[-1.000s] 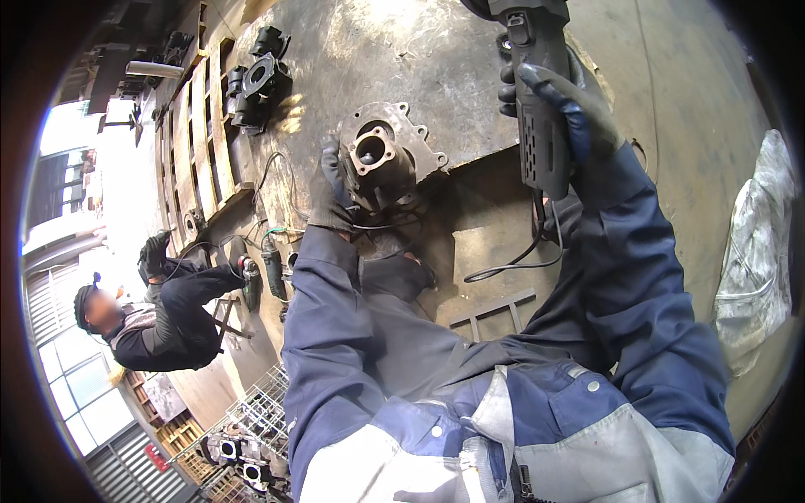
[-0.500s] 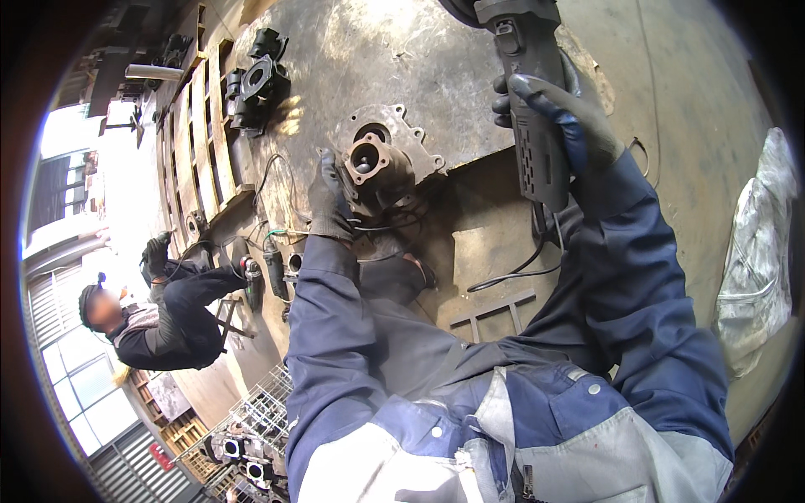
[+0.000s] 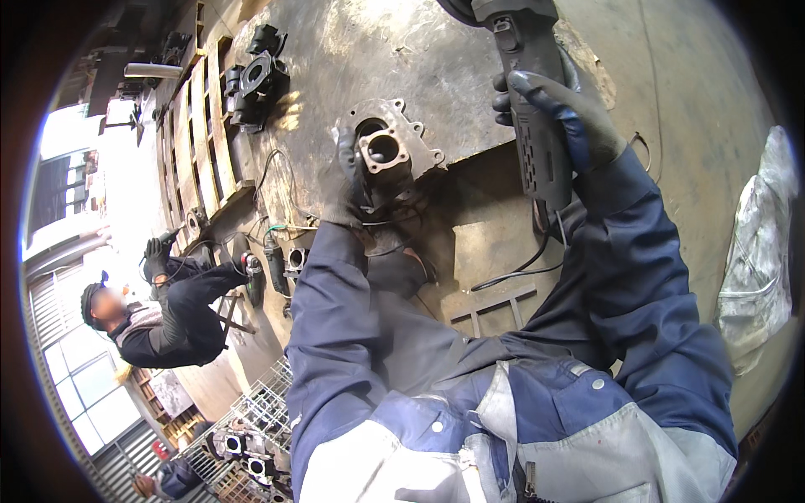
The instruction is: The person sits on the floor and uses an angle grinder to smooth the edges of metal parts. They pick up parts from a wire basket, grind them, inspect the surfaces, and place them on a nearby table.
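Note:
My gloved left hand (image 3: 345, 180) is closed on the left side of a rusty cast metal housing (image 3: 407, 134), with its fingertips partly hidden behind it. The housing rests near the front edge of a grey metal plate (image 3: 394, 63). It has a wide flange with bolt lugs and a smaller squarish flange around a round bore, which faces up. In my gloved right hand (image 3: 579, 117) is a black angle grinder (image 3: 541, 138), held by its body above the plate's right side. The grinder's head is cut off by the top of the view, so its disc barely shows.
Dark castings (image 3: 256, 80) stand at the plate's left, beside a wooden pallet (image 3: 197, 142). A co-worker (image 3: 163, 323) sits at left. A wire basket (image 3: 243, 427) holds castings. A cable (image 3: 520, 272) trails from my grinder past a metal frame (image 3: 493, 310). Whitish sheeting (image 3: 755, 260) lies at right.
My left hand has tilted the housing, so its smaller flange has shifted right and turned. The right hand and grinder have hardly moved. Part of another person now shows at the lower left.

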The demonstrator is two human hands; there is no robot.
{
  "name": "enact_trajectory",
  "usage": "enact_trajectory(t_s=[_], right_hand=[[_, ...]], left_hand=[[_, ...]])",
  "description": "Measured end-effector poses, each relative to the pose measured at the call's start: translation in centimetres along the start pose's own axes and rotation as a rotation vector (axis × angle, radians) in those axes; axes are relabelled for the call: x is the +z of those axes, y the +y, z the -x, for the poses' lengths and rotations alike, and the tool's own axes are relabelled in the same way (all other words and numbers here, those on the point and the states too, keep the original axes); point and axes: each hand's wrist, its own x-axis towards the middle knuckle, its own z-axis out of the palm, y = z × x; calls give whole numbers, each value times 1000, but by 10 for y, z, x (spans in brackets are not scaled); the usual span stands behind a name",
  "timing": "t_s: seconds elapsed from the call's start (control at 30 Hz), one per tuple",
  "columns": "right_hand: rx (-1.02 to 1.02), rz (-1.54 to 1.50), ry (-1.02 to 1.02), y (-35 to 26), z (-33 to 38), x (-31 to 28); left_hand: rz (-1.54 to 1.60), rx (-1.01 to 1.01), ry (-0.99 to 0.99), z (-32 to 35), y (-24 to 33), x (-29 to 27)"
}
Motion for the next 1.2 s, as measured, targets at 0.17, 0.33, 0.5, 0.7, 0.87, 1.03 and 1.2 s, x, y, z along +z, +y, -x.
enact_trajectory(t_s=[0.17,0.33,0.5,0.7,0.87,1.03,1.2], right_hand=[[-15,29,-44,7,3,1],[18,22,-13,10,2,0],[60,132,-10,12,3,-4],[76,89,-7,8,6,-4],[147,30,18,7,6,4],[217,10,29,11,10,8],[262,18,-55,16,12,18]], left_hand=[[-165,164,-2,-2,-1,4],[-594,512,47,-6,1,8],[-980,844,34,-12,-1,8],[-730,648,-10,-6,12,5],[-706,365,-141,8,45,-5],[-281,586,364,48,73,6],[356,420,-276,95,72,62]])
